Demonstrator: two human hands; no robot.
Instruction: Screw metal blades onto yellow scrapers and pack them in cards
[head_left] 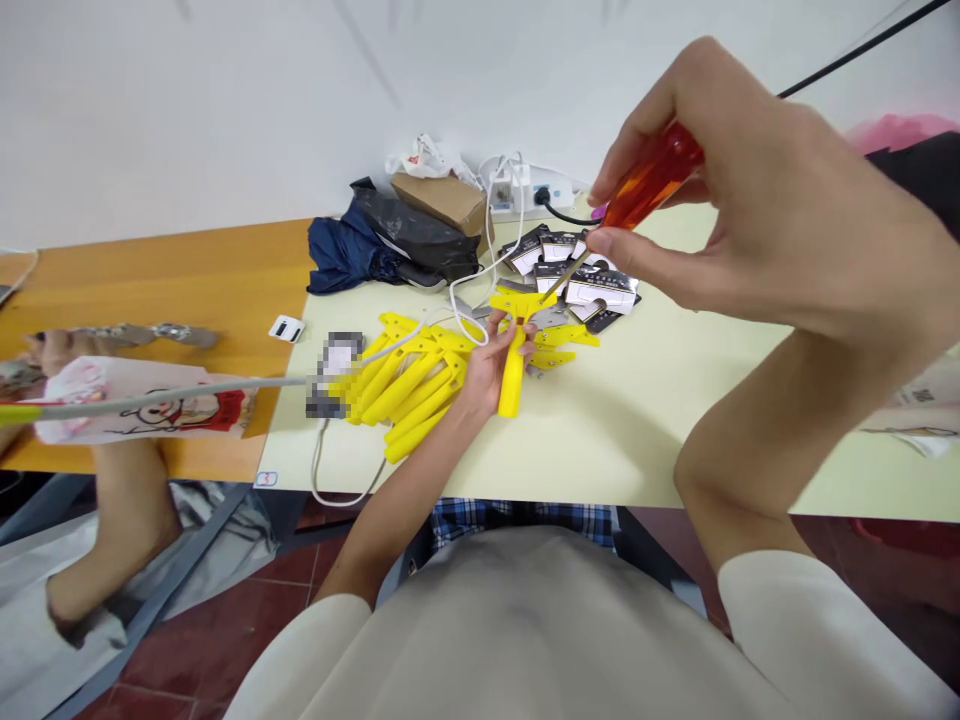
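My right hand (780, 210) is closed around the red-orange handle of a screwdriver (651, 182). The screwdriver slants down to the left, its tip at the wide head of a yellow scraper (511, 375). My left hand (491, 365) grips this scraper near its neck, with the handle pointing toward me. Just left of my left hand lies a pile of several similar yellow scrapers (409, 390). More yellow heads (566, 345) and grey metal blades (551, 318) lie behind and to the right of the held one.
Black-and-white cardboard packages (600, 285) lie behind my hands. A white cable (491, 240) loops from a power strip (551, 190) across the table. A dark blue bag (349, 250) and a cardboard box (442, 205) stand at the back. At left, another person's arm (131, 500) reaches over the orange table (247, 270).
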